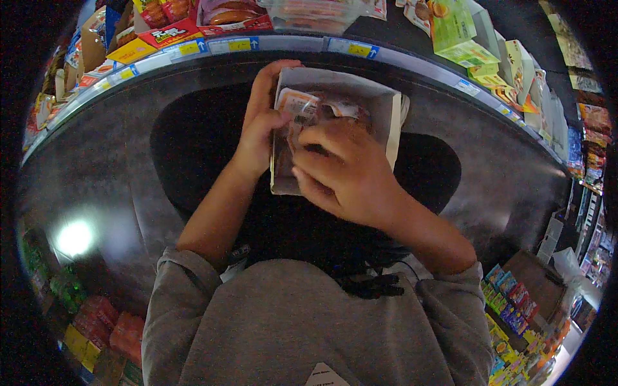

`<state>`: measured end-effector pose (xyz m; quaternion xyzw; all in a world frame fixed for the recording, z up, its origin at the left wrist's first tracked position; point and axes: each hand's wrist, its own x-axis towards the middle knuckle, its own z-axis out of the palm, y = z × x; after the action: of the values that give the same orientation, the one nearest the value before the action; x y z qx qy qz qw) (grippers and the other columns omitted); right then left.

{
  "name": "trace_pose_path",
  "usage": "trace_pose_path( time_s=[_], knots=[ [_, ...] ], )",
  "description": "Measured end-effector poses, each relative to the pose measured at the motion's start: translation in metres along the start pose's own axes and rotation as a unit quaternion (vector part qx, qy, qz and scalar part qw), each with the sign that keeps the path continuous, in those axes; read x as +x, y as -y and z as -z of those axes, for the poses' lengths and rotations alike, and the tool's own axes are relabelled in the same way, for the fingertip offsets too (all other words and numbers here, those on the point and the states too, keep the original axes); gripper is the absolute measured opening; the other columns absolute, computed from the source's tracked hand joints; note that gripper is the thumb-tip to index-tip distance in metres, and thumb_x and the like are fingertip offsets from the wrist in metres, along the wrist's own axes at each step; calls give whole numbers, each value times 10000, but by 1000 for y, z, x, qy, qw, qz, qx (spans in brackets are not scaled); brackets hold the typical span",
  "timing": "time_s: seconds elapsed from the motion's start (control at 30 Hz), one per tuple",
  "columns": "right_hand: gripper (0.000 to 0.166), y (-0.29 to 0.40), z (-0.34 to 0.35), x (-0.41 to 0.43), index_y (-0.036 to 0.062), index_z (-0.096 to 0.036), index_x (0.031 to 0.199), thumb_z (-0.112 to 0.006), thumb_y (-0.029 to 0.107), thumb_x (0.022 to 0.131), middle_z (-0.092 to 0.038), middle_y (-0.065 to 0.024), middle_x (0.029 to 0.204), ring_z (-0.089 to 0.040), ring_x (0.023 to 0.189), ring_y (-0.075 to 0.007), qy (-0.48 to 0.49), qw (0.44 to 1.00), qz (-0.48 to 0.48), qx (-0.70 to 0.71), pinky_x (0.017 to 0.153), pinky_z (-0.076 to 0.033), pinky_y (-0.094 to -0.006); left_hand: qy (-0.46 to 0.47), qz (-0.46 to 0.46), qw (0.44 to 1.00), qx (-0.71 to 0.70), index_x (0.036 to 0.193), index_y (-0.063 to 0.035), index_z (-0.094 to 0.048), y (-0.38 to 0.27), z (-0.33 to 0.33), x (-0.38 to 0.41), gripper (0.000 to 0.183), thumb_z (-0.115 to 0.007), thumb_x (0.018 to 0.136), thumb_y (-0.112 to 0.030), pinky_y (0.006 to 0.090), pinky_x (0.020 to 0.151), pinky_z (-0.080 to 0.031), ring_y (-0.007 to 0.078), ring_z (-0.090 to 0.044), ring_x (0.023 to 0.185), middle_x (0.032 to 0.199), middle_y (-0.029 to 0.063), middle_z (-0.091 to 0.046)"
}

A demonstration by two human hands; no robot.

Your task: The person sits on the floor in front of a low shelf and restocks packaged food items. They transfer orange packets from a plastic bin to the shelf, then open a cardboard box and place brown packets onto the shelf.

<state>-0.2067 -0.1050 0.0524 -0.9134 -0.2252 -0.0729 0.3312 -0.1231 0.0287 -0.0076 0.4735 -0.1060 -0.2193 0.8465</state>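
My left hand (263, 120) grips the left wall of an open cardboard box (393, 130) held above my lap, its thumb over the rim. Inside the box lie small packets in clear and printed wrapping; one packet (298, 102) with a white and orange label rests by my left thumb. My right hand (338, 159) reaches into the box from the right with bent fingers, at the packets. Its fingertips are partly hidden, so whether they hold a packet is unclear.
A shelf edge with price tags (234, 45) curves across the top, bearing red snack boxes (234, 21) and a green carton (456, 34). Behind me at the lower right are colourful packets (512, 301); red packages (96, 321) stand at the lower left. Dark floor lies around my legs.
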Motion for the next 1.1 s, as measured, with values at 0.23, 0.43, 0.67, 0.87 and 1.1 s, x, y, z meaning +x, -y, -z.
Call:
trace_pose_path(
  time_s=[0.23, 0.43, 0.67, 0.87, 1.1],
  knots=[
    [244, 11, -3, -3, 22, -611, 1007, -626, 181, 822, -545, -147, 1090, -556, 1002, -326, 46, 994, -22, 97, 841, -469, -412, 0, 5, 1000, -25, 1296, -32, -379, 0, -1, 0, 734, -536, 603, -214, 353, 965, -390, 256, -501, 1106, 1173, 144, -485],
    [225, 9, 9, -7, 13, -604, 1024, -605, 99, 816, -574, -149, 1098, -566, 1004, -323, 43, 995, -15, 89, 862, -462, -407, 10, 8, 1000, -16, 1301, -39, -379, -1, 1, -1, 727, -520, 609, -210, 349, 975, -376, 255, -497, 1107, 1179, 141, -482],
    [272, -20, 54, -12, 52, -608, 990, -677, 109, 734, -593, -102, 1089, -573, 995, -282, 57, 989, -7, -138, 867, -454, -411, 19, 3, 1000, 6, 1302, -43, -385, 1, 4, -1, 724, -497, 602, -191, 341, 996, -351, 240, -477, 1137, 1210, 131, -474],
    [234, -26, 22, -18, 67, -641, 939, -573, 185, 749, -600, -96, 1053, -548, 1047, -260, 106, 962, -8, -250, 941, -403, -387, 25, 1, 1000, -3, 1301, -38, -385, 4, 6, 1, 730, -498, 595, -191, 337, 1000, -348, 239, -473, 1146, 1219, 125, -471],
    [221, -21, 24, -9, 83, -650, 914, -591, 182, 725, -593, -119, 1088, -526, 1084, -271, 189, 949, -30, -252, 961, -376, -418, 17, 4, 1000, 14, 1300, -39, -384, 0, 2, 1, 733, -504, 596, -204, 337, 991, -355, 236, -479, 1123, 1191, 131, -476]
  ],
)
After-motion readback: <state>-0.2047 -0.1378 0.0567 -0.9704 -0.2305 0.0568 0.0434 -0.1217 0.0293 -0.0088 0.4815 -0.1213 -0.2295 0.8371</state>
